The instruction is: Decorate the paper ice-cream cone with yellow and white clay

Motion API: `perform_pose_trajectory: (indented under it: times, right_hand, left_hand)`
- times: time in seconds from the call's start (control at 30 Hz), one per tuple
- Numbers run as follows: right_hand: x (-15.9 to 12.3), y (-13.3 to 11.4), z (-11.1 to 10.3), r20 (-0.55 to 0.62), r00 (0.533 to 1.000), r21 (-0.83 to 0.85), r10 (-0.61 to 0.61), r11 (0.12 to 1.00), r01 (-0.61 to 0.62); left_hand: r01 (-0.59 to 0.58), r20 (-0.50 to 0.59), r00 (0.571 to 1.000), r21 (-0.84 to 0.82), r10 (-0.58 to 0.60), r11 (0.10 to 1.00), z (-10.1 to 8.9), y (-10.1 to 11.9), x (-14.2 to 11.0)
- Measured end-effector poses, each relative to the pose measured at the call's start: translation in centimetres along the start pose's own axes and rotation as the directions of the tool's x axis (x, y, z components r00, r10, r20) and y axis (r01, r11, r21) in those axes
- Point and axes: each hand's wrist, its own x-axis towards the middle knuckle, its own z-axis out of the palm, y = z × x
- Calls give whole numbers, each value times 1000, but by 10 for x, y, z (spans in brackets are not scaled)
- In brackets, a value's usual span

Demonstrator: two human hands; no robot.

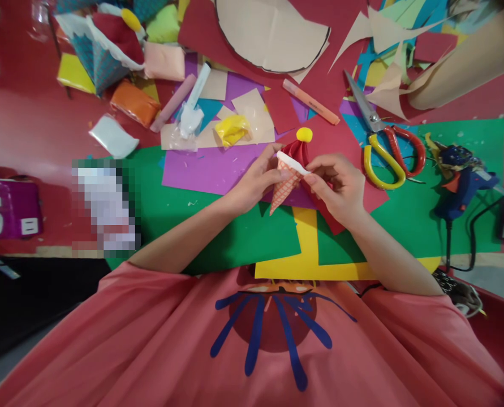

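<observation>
Between both hands is a small paper ice cream cone [286,183], orange with a pale criss-cross pattern, its tip pointing down and left. A white clay-like band [293,164] runs round its rim. Red folded paper [294,149] rises out of the top, with a yellow ball [304,134] on it. My left hand [258,178] is closed on the cone's left side, the thumb across its front. My right hand [339,183] pinches the right end of the white band between thumb and fingers. A red paper piece [334,217] shows below my right hand.
Scissors [377,121] and a blue glue gun [461,189] lie to the right. An orange marker [311,102], clay packets [135,102] and a larger blue cone [103,56] lie further back. A blurred-out phone-like object [107,206] is left, on green paper [218,232].
</observation>
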Motion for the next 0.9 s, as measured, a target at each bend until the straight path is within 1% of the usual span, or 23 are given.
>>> perform_pose_trajectory:
  times: [0.13, 0.33, 0.5, 0.63, 0.73, 0.83, 0.9]
  right_hand:
    - [1, -3, 0, -7, 998, 12, 61, 998, -61]
    - [2, 0, 0, 5, 996, 59, 87, 995, -87]
    - [5, 5, 1, -39, 987, 135, 157, 979, -150]
    - [7, 8, 1, -19, 987, 149, 162, 976, -157]
    - [8, 10, 1, -9, 984, 124, 176, 977, -173]
    - [9, 11, 1, -27, 985, 117, 168, 980, -164]
    - [9, 11, 1, -36, 986, 155, 161, 976, -154]
  left_hand:
    - [-32, 14, 999, 25, 32, 999, 1, 2, 0]
    - [-36, 36, 999, 30, 35, 999, 0, 0, 0]
    - [-26, 56, 998, 16, 25, 1000, 0, -3, 1]
    - [-22, 80, 997, 11, 21, 1000, 0, -3, 0]
    - [-16, 94, 996, 16, 15, 1000, 0, -3, -1]
    - [-3, 107, 994, 7, 2, 1000, 0, -3, -1]
    - [28, 130, 991, -27, -25, 999, 0, -3, -1]
